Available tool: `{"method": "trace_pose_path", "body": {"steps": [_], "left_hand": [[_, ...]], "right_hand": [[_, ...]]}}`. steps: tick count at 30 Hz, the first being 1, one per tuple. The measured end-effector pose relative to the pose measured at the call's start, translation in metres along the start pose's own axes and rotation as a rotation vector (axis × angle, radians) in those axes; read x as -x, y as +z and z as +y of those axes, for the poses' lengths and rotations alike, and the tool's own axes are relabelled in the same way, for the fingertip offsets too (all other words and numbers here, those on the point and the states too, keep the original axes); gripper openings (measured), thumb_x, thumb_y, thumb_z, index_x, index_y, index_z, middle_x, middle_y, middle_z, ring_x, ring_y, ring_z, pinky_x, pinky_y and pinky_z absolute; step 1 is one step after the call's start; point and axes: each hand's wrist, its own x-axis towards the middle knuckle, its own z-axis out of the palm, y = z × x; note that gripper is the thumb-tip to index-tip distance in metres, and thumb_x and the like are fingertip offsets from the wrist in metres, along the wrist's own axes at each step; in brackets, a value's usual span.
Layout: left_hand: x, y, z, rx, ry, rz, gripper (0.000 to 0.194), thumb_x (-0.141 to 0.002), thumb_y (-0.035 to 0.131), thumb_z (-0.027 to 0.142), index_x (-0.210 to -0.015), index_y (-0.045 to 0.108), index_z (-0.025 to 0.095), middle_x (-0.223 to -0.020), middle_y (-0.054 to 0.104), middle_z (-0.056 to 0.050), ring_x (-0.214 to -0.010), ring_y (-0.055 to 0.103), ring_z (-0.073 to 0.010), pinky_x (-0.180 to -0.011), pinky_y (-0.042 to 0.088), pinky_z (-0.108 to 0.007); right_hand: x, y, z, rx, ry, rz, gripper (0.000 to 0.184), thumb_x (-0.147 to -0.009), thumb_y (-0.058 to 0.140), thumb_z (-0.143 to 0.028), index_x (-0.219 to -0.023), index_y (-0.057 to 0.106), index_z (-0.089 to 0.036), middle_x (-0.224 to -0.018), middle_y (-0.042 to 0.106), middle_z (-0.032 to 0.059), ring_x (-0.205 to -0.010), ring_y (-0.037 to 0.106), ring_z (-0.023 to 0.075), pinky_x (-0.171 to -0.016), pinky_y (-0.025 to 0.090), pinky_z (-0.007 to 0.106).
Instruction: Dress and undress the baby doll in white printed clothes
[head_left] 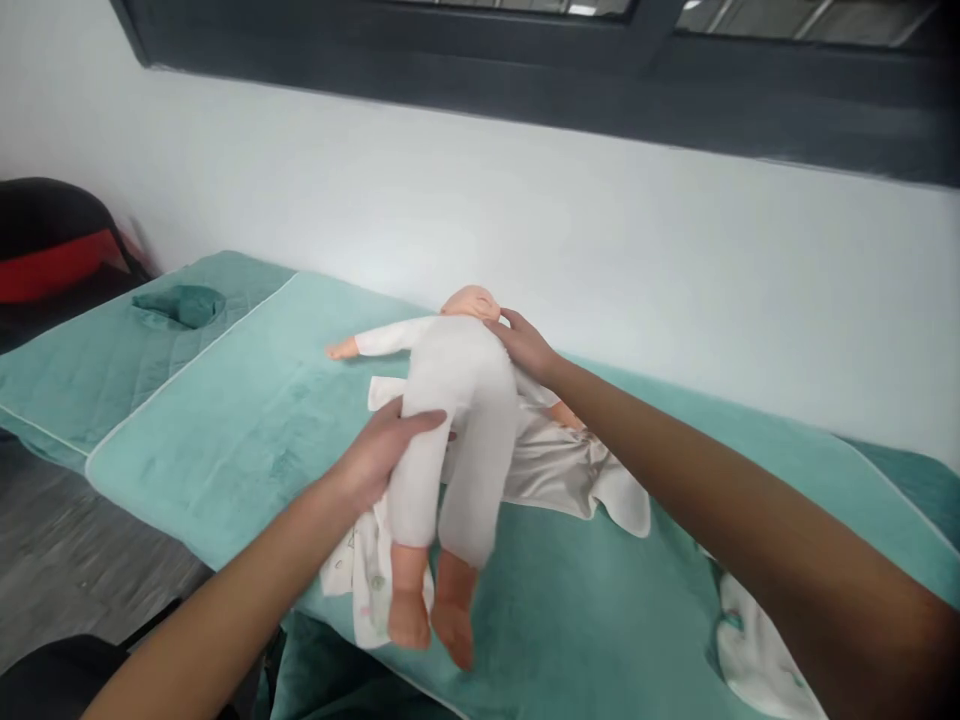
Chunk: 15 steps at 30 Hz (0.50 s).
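Observation:
A baby doll (465,390) with a white cloth body and bare plastic hands and feet lies along the massage bed, its head at the far end and its feet towards me. My left hand (386,450) is closed round the doll's leg on the left side, thumb on top. At the far end, my right hand (525,345) grips the side of the doll's upper body, close to its head; part of its fingers are hidden behind the doll. Under and beside the doll is a spread white garment (555,465), partly covered, with small prints on its near part.
The massage bed (247,400) has a green cover and a face hole (180,305) at its left end. Another white printed cloth (757,650) lies at the lower right. A black and red chair (60,260) stands at the left. Behind the bed rises a white wall (337,190).

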Motion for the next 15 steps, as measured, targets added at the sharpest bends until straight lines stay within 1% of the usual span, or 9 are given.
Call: {"method": "trace_pose_path", "body": {"steps": [3, 5, 7, 9, 11, 12, 14, 15], "left_hand": [[-0.01, -0.053, 0.031, -0.006, -0.047, -0.029, 0.046, -0.077, 0.078, 0.029, -0.118, 0.067, 0.013, -0.106, 0.076, -0.016, -0.087, 0.073, -0.0258, -0.079, 0.06, -0.038], [-0.017, -0.088, 0.046, -0.016, -0.069, -0.015, 0.043, -0.078, 0.076, 0.027, -0.117, 0.067, 0.011, -0.102, 0.076, -0.014, -0.085, 0.072, -0.0245, -0.08, 0.06, -0.038], [-0.024, -0.118, 0.055, -0.03, -0.07, -0.002, 0.041, -0.08, 0.073, 0.029, -0.116, 0.067, 0.009, -0.101, 0.077, -0.014, -0.085, 0.072, -0.0247, -0.083, 0.059, -0.038], [-0.031, -0.14, 0.057, -0.055, -0.066, 0.02, 0.042, -0.08, 0.072, 0.031, -0.116, 0.066, 0.009, -0.101, 0.077, -0.014, -0.086, 0.072, -0.0252, -0.085, 0.059, -0.039], [-0.037, -0.155, 0.054, -0.094, -0.055, 0.043, 0.046, -0.078, 0.074, 0.031, -0.118, 0.065, 0.009, -0.101, 0.077, -0.015, -0.087, 0.072, -0.0259, -0.086, 0.059, -0.04], [-0.038, -0.16, 0.052, -0.118, -0.04, 0.047, 0.05, -0.077, 0.075, 0.032, -0.12, 0.064, 0.01, -0.104, 0.076, -0.015, -0.089, 0.072, -0.0267, -0.086, 0.059, -0.04], [-0.036, -0.168, 0.047, -0.196, 0.012, 0.063, 0.058, -0.078, 0.074, 0.037, -0.128, 0.06, 0.011, -0.112, 0.074, -0.017, -0.095, 0.072, -0.0293, -0.089, 0.058, -0.043], [-0.033, -0.17, 0.044, -0.269, 0.05, 0.102, 0.06, -0.08, 0.072, 0.04, -0.132, 0.058, 0.013, -0.117, 0.073, -0.017, -0.101, 0.071, -0.0309, -0.091, 0.057, -0.045]], "right_hand": [[-0.03, 0.04, -0.025, -0.068, -0.014, -0.06, 0.074, -0.084, 0.064, -0.065, -0.142, 0.049, -0.022, -0.144, 0.059, 0.0134, -0.121, 0.061, 0.0356, -0.1, 0.051, 0.048], [-0.052, 0.068, -0.036, -0.068, -0.039, -0.067, 0.075, -0.083, 0.066, -0.062, -0.142, 0.048, -0.02, -0.146, 0.057, 0.0147, -0.124, 0.059, 0.0352, -0.104, 0.049, 0.048], [-0.071, 0.094, -0.043, -0.072, -0.075, -0.084, 0.074, -0.083, 0.068, -0.058, -0.141, 0.048, -0.018, -0.148, 0.055, 0.016, -0.128, 0.056, 0.0348, -0.108, 0.046, 0.047], [-0.085, 0.114, -0.046, -0.102, -0.101, -0.116, 0.071, -0.083, 0.07, -0.053, -0.14, 0.048, -0.017, -0.148, 0.055, 0.0162, -0.129, 0.055, 0.0337, -0.108, 0.046, 0.045], [-0.094, 0.126, -0.044, -0.118, -0.099, -0.145, 0.07, -0.084, 0.069, -0.051, -0.141, 0.046, -0.016, -0.145, 0.057, 0.0158, -0.126, 0.057, 0.0312, -0.105, 0.047, 0.042], [-0.095, 0.128, -0.041, -0.08, -0.099, -0.154, 0.069, -0.087, 0.066, -0.052, -0.142, 0.045, -0.016, -0.143, 0.058, 0.0153, -0.123, 0.058, 0.0293, -0.104, 0.048, 0.04], [-0.092, 0.123, -0.028, 0.089, -0.109, -0.164, 0.064, -0.093, 0.055, -0.058, -0.14, 0.047, -0.016, -0.141, 0.059, 0.0139, -0.119, 0.059, 0.0254, -0.1, 0.047, 0.035], [-0.087, 0.116, -0.018, 0.193, -0.108, -0.158, 0.059, -0.097, 0.046, -0.06, -0.136, 0.051, -0.016, -0.139, 0.061, 0.0135, -0.117, 0.06, 0.0239, -0.099, 0.047, 0.033]]}}
